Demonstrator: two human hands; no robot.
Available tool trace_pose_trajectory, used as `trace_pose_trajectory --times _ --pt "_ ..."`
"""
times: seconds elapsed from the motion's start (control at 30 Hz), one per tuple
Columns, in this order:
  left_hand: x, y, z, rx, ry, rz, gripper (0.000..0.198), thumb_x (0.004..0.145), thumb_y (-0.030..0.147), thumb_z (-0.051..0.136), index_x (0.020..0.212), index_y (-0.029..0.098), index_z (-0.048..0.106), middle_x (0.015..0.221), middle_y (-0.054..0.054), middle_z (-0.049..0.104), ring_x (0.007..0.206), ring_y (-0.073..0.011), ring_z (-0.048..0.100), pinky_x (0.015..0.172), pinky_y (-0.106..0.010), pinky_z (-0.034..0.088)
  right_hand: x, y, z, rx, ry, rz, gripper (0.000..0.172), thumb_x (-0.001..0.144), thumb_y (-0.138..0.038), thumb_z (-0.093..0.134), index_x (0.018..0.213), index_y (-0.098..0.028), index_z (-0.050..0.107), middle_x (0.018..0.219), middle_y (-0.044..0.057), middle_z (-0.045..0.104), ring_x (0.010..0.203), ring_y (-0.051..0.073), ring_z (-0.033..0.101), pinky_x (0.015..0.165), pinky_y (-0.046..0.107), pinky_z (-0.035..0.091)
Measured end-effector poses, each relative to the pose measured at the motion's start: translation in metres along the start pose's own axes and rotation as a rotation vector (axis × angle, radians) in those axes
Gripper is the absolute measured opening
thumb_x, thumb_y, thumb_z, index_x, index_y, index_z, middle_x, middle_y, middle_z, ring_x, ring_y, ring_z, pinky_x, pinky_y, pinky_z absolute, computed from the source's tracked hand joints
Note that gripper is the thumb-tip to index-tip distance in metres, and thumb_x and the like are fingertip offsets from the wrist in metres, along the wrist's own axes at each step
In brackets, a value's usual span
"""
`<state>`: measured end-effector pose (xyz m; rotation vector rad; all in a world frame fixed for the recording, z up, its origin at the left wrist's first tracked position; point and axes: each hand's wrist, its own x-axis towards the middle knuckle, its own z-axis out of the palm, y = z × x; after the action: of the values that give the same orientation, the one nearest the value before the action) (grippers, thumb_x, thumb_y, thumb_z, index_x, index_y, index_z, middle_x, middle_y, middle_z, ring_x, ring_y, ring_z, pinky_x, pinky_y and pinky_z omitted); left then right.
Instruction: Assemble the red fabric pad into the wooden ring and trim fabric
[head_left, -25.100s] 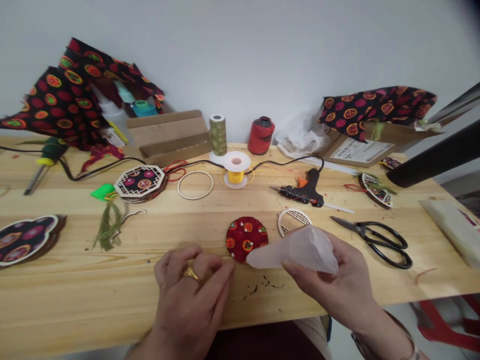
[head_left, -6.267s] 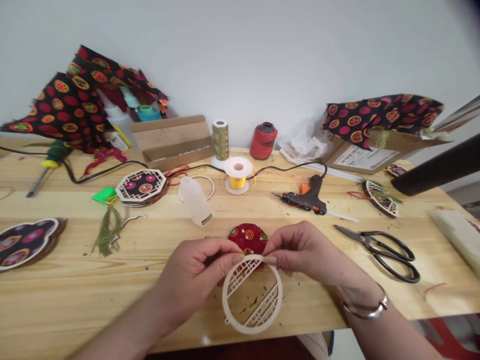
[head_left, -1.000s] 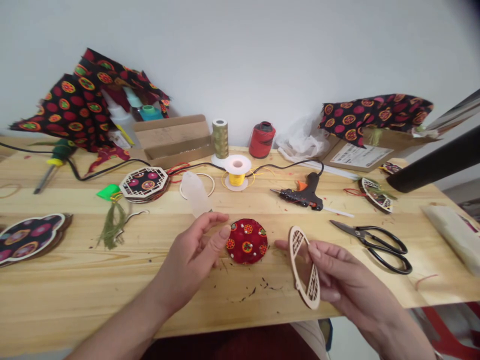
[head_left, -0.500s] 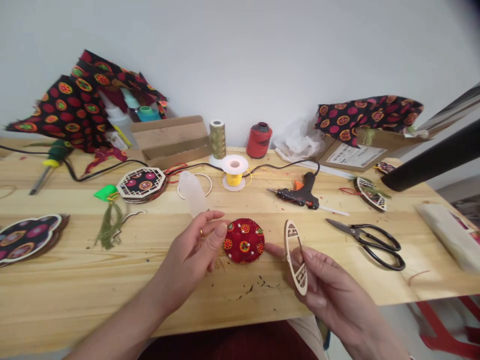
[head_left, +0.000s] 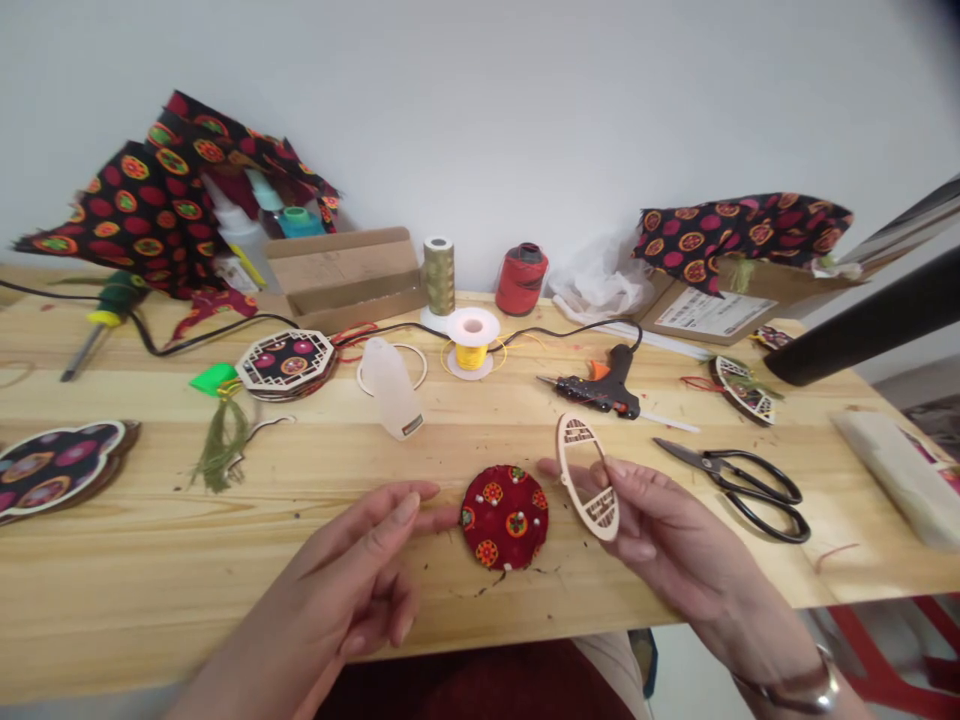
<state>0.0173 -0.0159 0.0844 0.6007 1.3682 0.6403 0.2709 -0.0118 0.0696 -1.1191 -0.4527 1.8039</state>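
We see a dark red disc (head_left: 504, 508), printed with orange, yellow and green flowers and dotted with white specks. Our ring (head_left: 601, 512) is pale beige with a lattice pattern. We have a milky white bottle (head_left: 391, 388), yellow thread (head_left: 472, 356) on a white spool (head_left: 456, 326), a black glue gun (head_left: 616, 391) with an orange trigger (head_left: 599, 370), and black cloth (head_left: 135, 215) covered in red, orange and green rounds. The packet (head_left: 885, 475) looks cream, perhaps with a dark red print.
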Motion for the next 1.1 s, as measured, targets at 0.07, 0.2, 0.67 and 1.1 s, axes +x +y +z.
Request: trace_pose_trajectory --times 0.07,0.2,0.67,1.1 --pt "-0.003 -0.002 0.000 -0.016 0.013 -0.026 0.059 0.070 0.066 0.068 0.113 0.027 0.061 0.124 -0.009 0.067 0.055 -0.0088 0.051 0.053 -0.025 0.040 -0.008 -0.002 -0.004 -0.059 0.020 0.008 0.021 0.072 -0.032 0.080 0.077 -0.013 0.075 0.082 0.012 0.072 0.046 0.004 0.024 0.037 0.020 0.014" --pt "-0.006 -0.001 0.002 -0.026 0.022 -0.038 0.062 0.064 0.070 0.071 0.108 0.028 0.064 0.123 -0.008 0.068 0.054 -0.0081 0.051 0.049 -0.023 0.037 -0.027 0.005 -0.013 -0.105 0.086 0.054 0.032 0.070 -0.038 0.080 0.091 -0.014 0.078 0.084 0.013 0.072 0.045 0.005 0.022 0.035 0.022 0.010" --pt "-0.006 -0.014 -0.004 -0.106 0.002 -0.014 0.049 0.073 0.062 0.069 0.103 0.024 0.066 0.120 -0.009 0.069 0.047 -0.0034 0.045 0.041 -0.018 0.025 0.000 0.009 -0.002 0.031 -0.018 0.075 0.022 0.071 -0.032 0.082 0.070 -0.011 0.073 0.069 0.006 0.064 0.048 0.002 0.023 0.037 0.013 0.014" --pt "0.007 -0.009 0.015 0.151 -0.205 0.148 0.035 0.069 0.051 0.076 0.092 0.024 0.075 0.082 -0.003 0.072 0.050 -0.0076 0.042 0.048 -0.021 0.037 -0.002 0.028 0.036 -0.068 0.164 -0.228 0.032 0.072 -0.039 0.081 0.094 -0.015 0.076 0.066 0.003 0.066 0.048 0.007 0.050 0.043 0.018 0.044"
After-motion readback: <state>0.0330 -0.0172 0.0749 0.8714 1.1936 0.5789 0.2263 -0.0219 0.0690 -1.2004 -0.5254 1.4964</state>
